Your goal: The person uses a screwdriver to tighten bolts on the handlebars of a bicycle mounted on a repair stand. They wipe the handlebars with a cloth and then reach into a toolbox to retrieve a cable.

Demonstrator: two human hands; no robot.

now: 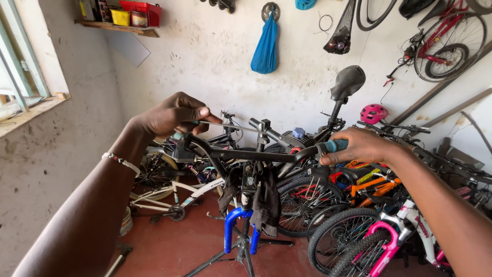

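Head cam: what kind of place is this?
Likely a bicycle repair workshop: parked bicycles crowd the floor, wheels hang on the wall, and both hands work a handlebar on a repair stand.

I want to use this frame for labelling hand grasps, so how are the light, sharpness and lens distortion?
Head view: soft daylight from the window at left, no harsh glare; left hand and right hand on the black handlebar are sharp; wide-angle lens stretches both forearms at the lower corners; bikes below sit in dimmer shade.
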